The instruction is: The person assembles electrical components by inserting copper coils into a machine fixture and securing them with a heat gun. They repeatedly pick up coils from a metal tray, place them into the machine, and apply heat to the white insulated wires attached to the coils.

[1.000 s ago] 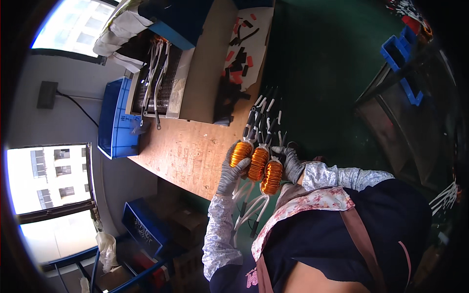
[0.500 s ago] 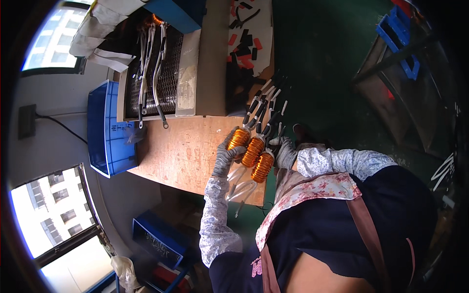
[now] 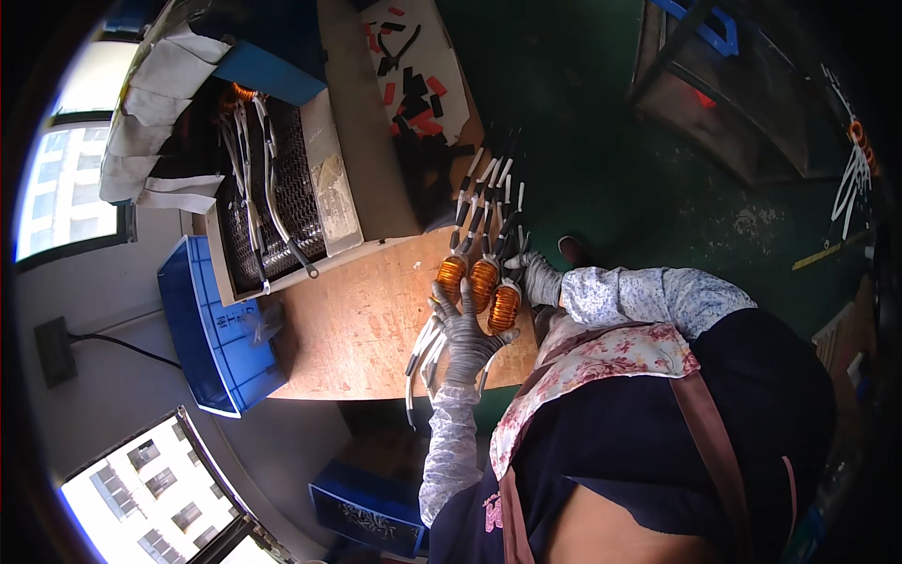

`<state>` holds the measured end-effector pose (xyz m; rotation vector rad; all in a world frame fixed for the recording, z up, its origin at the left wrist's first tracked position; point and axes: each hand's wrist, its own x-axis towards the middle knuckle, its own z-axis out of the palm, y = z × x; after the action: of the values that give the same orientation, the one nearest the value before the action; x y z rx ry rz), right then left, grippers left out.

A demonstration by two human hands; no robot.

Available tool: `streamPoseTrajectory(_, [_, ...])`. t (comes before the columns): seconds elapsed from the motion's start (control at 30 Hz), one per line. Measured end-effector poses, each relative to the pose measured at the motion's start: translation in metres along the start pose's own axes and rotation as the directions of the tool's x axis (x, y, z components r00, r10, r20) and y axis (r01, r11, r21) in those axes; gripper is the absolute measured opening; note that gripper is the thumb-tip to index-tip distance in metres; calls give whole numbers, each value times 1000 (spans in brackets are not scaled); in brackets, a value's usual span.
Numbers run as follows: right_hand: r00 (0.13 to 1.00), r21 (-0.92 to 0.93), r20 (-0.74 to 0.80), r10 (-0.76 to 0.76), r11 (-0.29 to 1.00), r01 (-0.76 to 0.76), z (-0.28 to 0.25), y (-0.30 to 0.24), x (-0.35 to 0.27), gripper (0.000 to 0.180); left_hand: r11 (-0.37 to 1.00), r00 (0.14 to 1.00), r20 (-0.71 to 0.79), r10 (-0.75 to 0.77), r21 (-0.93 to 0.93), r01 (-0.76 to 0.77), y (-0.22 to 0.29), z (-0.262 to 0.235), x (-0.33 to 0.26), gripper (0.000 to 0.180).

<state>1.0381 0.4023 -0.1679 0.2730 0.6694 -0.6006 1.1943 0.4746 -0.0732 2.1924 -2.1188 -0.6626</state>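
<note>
Three copper-wound coils [image 3: 485, 282] lie side by side at the front right edge of the wooden bench. White leads with black sleeves [image 3: 489, 202] fan out from their far ends, and more white leads [image 3: 425, 352] hang from the near side. My left hand [image 3: 462, 336], in a grey glove, rests against the coils with its fingers stretched and its thumb spread under the rightmost one. At the coils' right, my gloved right hand [image 3: 538, 278] has its fingers curled at the sleeved leads; its fingertips are partly hidden.
Beyond the bench [image 3: 352, 324] stands an open-fronted oven-like box [image 3: 362, 132] with a mesh belt [image 3: 291, 202] carrying another coil's leads. A blue bin [image 3: 211, 329] sits at left. Red and black sleeve pieces [image 3: 413, 99] lie on a sheet at the back.
My left hand has shifted from gripping the left coil to lying spread over the near ends of the coils. The near leads have swung left. The view has turned.
</note>
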Motion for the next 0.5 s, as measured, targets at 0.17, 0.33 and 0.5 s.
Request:
streamPoseTrajectory(0.17, [968,-510,-225,-108,860,-23,-18,-33,-1,35,999,993,-110,-29,-48,24,-1,21,-4,137])
streamPoseTrajectory(0.33, [648,-900,244,-721,81,429,-8,-76,-58,42,986,981,-109,-159,-67,153,14,38,-7,140])
streamPoseTrajectory(0.5, [705,-814,557,-440,-121,568,9,-86,-58,42,989,971,-206,-121,-108,100,15,42,-6,141])
